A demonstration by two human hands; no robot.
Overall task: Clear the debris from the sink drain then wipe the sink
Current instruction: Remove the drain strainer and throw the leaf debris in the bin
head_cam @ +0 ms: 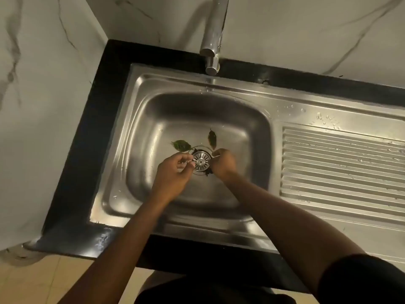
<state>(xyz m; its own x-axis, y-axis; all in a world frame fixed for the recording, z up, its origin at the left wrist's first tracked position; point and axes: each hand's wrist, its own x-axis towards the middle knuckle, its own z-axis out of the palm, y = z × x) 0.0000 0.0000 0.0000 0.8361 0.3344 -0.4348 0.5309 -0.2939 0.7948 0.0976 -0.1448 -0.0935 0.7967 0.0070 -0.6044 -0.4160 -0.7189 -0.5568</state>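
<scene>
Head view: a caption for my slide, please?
Left hand and right hand at the drain strainer, green leaf and brown leaf beside it.

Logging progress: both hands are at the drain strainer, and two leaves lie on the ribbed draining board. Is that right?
Not quite. The head view shows the broad green leaf and the narrow darker leaf lying in the sink basin beside the drain strainer, not on the ribbed draining board. The left hand and right hand are at the strainer.

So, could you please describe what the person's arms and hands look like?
The left hand and right hand are bare, no gloves or watch in view. The left forearm is uncovered to the frame's edge. The right arm wears a black sleeve above the elbow.
</scene>
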